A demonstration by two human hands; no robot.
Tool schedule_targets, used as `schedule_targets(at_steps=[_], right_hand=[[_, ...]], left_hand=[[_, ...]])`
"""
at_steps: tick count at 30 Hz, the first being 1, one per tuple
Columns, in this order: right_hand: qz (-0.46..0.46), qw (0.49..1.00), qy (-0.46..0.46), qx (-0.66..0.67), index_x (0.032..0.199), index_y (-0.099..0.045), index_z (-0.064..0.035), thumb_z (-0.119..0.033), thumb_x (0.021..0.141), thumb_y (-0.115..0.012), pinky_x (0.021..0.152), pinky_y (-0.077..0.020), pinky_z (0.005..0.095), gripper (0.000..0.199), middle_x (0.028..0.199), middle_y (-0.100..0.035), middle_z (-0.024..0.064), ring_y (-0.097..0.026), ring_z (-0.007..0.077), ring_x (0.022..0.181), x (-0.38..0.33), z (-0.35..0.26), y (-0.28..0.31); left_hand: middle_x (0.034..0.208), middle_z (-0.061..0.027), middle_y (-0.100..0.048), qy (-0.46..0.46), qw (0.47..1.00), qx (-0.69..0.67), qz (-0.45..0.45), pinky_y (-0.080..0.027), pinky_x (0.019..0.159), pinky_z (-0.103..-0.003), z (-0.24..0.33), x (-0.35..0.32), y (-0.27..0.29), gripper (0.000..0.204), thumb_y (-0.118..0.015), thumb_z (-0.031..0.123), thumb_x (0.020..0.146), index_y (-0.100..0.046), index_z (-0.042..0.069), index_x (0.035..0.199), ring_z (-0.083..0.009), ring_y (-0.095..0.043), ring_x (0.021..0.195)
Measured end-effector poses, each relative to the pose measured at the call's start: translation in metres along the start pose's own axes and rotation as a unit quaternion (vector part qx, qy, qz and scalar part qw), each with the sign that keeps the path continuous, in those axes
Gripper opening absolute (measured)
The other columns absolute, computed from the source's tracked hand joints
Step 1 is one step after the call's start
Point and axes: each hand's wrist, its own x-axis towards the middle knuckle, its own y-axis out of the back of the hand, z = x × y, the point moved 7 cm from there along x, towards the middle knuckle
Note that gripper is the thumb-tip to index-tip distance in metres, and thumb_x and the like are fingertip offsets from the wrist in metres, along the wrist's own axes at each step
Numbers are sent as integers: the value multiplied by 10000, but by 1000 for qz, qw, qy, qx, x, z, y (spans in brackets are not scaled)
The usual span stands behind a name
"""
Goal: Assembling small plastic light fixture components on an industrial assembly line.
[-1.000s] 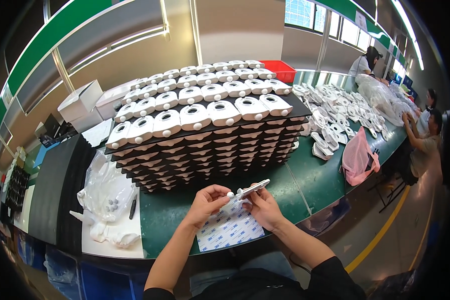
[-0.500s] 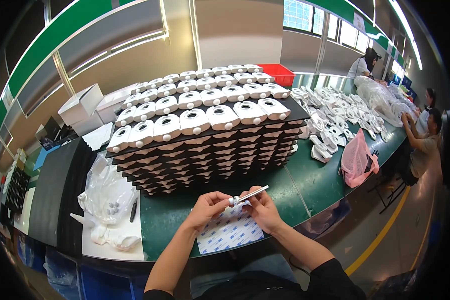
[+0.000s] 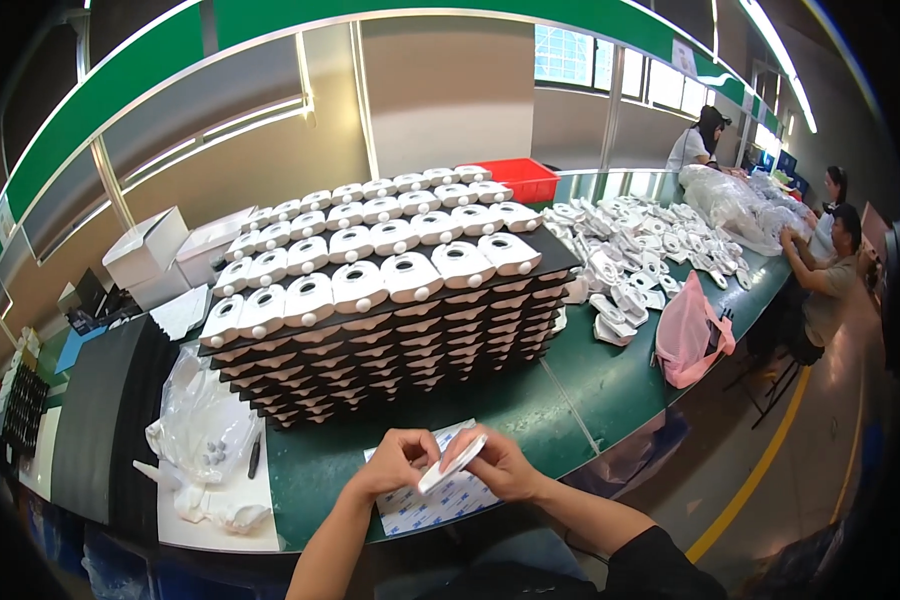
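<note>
At lower centre of the frame, a small white part (image 3: 452,464) was pinched shut between the left hand (image 3: 398,462) and right hand (image 3: 494,462) above the sticker sheet (image 3: 410,512), apparently mid-application; careful alignment and firm pressing were judged necessary next.

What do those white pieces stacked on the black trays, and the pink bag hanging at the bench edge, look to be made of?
The white pieces look like moulded plastic: smooth, rounded and alike, with a slight sheen. The black trays seem to be thin, matte, rigid sheets, perhaps plastic or foam board. The pink bag looks like thin plastic film, wrinkled and slightly translucent.
</note>
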Motion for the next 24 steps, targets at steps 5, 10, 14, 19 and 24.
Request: schedule_targets(at_steps=[5, 10, 14, 19, 24], right_hand=[[-22, 965, 114, -237, 943, -558, -39, 80, 740, -593, 741, -434, 278, 238, 881, -554, 58, -541, 172, 833, 21, -80, 32], [241, 933, 135, -232, 1083, -491, -2, -21, 812, -573, 667, -435, 204, 284, 910, -563, 48, -544, 75, 743, 47, -156, 125], [254, 912, 19, -321, 1112, -494, 41, -73, 830, -541, 584, -396, 200, 307, 770, -597, 41, -518, 66, 683, 79, -182, 197], [189, 918, -205, -282, 1067, -582, 22, -162, 826, -572, 517, -386, 197, 304, 736, -582, 6, -469, 49, 580, 106, -143, 238], [177, 924, -249, -229, 1019, -616, 11, -145, 802, -615, 537, -421, 197, 267, 804, -603, 35, -509, 61, 613, 119, -122, 252]], left_hand=[[691, 23, -526, -14, 995, -46, 93, -367, 589, -176, 5, 3, 9, 235, -663, 16, 545, -589, 15, 768, -50, -466, 616], [685, -4, -511, -71, 975, -142, 153, -317, 473, -172, 3, -3, 31, 354, -538, 382, 817, -557, 30, 858, -60, -416, 563], [705, 6, -493, -64, 964, -165, 199, -315, 490, -193, 6, 0, 37, 563, -462, 604, 786, -536, 57, 892, -69, -406, 564], [705, 8, -505, -18, 949, -209, 237, -326, 513, -207, -6, -2, 46, 500, -441, 562, 830, -539, 76, 894, -78, -434, 589], [702, -1, -512, -24, 946, -215, 243, -329, 504, -214, -3, -2, 47, 474, -448, 533, 845, -538, 70, 892, -86, -437, 584]])
